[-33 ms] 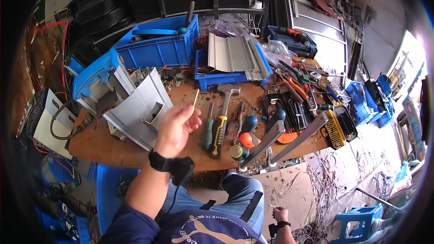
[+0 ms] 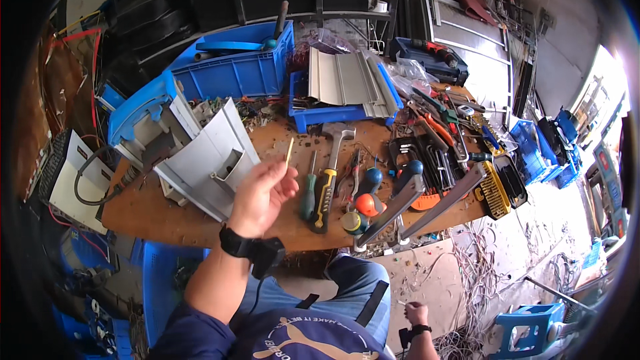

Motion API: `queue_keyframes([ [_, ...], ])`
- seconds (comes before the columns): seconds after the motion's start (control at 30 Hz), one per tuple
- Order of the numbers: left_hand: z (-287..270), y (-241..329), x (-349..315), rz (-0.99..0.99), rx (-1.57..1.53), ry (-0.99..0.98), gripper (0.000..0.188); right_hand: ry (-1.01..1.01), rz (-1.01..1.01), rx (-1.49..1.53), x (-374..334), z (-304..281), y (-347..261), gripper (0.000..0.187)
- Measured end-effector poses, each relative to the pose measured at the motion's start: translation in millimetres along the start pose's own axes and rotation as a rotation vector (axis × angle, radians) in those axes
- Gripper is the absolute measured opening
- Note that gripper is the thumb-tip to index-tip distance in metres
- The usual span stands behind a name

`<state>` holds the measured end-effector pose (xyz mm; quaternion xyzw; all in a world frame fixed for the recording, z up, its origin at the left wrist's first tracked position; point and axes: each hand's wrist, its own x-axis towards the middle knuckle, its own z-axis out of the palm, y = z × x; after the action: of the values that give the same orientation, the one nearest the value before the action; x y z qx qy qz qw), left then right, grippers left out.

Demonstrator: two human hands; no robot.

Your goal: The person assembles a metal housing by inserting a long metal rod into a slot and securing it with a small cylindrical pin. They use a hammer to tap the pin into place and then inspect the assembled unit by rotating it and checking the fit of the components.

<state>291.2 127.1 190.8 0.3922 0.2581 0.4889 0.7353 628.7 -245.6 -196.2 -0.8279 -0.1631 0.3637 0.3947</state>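
Near left hand (image 2: 259, 199): grey panel (image 2: 200, 160) leftward; screwdriver (image 2: 309, 193), hammer (image 2: 326, 190) rightward.

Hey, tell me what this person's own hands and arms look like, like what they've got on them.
The left hand is gloveless; its wrist wears a black strap with a boxy black device, and the upper arm a short navy sleeve. The right hand, also gloveless, has a black wristband.
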Motion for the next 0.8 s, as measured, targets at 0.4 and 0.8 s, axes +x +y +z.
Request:
queue_keyframes([
  [0.4, -30.9, -9.0, -72.2, -0.264, -0.259, -0.312, 0.027, -0.421, -0.837, -0.145, -193.8, 24.1, -334.9, 0.020],
  [0.8, -60.3, 15.1, -113.6, -0.430, -0.187, -0.111, 0.029, -0.955, -0.377, 0.399, -187.8, 157.5, -467.6, 0.032],
])
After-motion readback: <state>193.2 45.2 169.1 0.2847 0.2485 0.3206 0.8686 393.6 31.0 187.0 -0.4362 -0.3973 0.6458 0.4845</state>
